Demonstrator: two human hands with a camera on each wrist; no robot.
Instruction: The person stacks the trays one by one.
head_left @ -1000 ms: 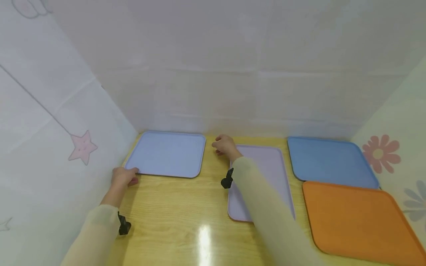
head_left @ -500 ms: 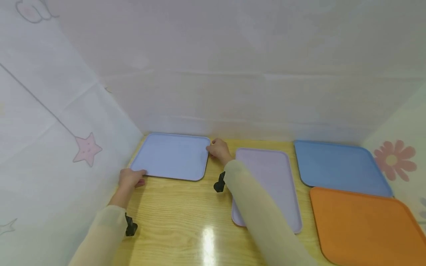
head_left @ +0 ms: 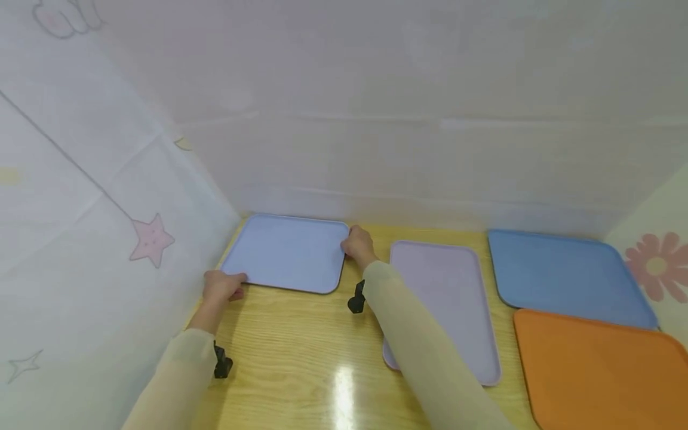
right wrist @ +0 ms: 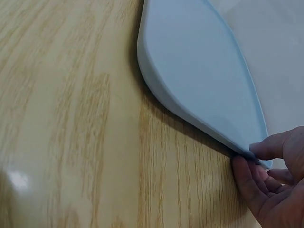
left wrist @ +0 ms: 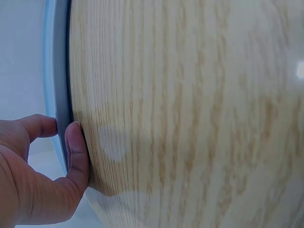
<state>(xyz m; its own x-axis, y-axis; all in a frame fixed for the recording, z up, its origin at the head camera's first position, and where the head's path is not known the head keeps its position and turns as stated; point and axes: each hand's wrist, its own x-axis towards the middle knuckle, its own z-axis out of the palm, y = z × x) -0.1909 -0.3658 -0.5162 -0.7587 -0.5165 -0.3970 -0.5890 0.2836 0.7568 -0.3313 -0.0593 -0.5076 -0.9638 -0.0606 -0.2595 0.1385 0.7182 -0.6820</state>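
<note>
A pale blue-violet tray lies at the back left of the wooden table, beside the left partition. My left hand pinches its near edge close to the left corner; the left wrist view has thumb and fingers at the rim. On the far right side, my right hand grips the same tray near its back corner. In the right wrist view the thumb is over the rim and other fingers are beneath it. Whether the tray is raised off the wood, I cannot tell.
A lilac tray lies lengthwise under my right forearm. Farther right are a blue tray at the back and an orange tray in front of it. White sheets wall the table at the back and both sides.
My right hand has moved left from above the lilac tray's corner area and taken hold of the pale blue-violet tray's right side. The left hand stays at its near edge. The head view has shifted slightly.
</note>
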